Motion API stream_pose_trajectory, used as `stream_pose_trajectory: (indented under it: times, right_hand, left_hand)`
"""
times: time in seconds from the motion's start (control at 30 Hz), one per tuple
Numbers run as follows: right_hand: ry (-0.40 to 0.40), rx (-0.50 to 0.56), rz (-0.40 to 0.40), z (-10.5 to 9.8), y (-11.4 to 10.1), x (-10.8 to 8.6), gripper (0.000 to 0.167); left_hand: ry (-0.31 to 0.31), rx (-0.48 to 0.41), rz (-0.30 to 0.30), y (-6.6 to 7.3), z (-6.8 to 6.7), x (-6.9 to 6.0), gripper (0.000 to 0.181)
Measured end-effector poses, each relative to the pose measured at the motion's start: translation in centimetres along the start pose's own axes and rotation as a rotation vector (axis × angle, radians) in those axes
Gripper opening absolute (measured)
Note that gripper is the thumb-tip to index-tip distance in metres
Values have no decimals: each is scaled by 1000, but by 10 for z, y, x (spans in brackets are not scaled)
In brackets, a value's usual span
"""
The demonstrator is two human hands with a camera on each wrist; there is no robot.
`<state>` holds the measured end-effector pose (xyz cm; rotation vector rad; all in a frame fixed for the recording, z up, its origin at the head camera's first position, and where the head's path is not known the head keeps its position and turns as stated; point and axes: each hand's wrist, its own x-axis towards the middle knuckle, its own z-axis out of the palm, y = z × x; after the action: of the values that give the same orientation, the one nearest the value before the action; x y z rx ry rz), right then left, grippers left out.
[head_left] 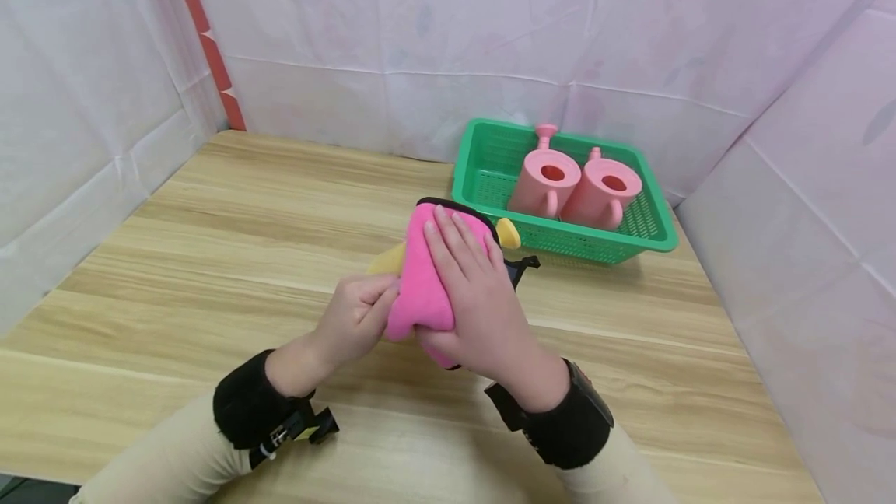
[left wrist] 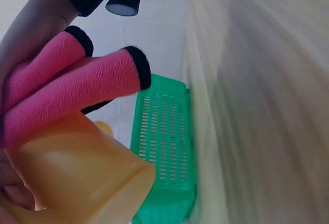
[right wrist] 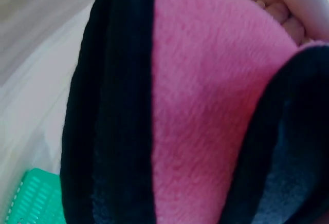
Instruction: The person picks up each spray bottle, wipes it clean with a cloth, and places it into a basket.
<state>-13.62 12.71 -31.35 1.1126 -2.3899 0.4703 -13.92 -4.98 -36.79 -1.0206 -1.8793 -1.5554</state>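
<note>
A pink cloth with black edging lies folded over a yellow watering can, hiding much of it. In the head view, the can's yellow spout end shows to the right of the cloth and part of its body to the left. My left hand grips the can's handle with curled fingers, beside the cloth. On top of the cloth, my right hand lies with long fingers, its thumb tucked under a fold, and holds the cloth against the can. The right wrist view is mostly filled by the cloth.
A green basket stands at the back right of the wooden table. Two pink watering cans, one on the left and one on the right, are inside it. Pale curtains hang around the table.
</note>
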Motion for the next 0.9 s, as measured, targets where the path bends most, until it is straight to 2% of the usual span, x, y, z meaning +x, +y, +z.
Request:
stream_pose_trajectory:
  times: [0.1, 0.2, 0.37, 0.53, 0.73, 0.83, 0.9]
  right_hand:
    - [-7, 49, 11, -3, 5, 2, 97]
    - [-18, 86, 2, -5, 10, 3, 97]
    - [-46, 153, -9, -7, 16, 5, 93]
    - [-68, 224, 7, -10, 20, 10, 86]
    - [-107, 285, 78, -11, 24, 12, 80]
    - [-105, 381, 149, -10, 30, 13, 76]
    - [-87, 449, 179, -8, 34, 15, 62]
  left_hand:
    - [-16, 43, 40, 1, 0, 3, 43]
    - [-20, 67, 57, 0, 0, 4, 45]
    - [1, 103, 100, -2, 0, 3, 43]
    - [30, 124, 107, -2, -1, 3, 44]
    - [33, 117, 128, -1, -2, 2, 44]
    - [39, 125, 123, 0, -2, 1, 44]
    - [46, 133, 120, 0, -2, 0, 44]
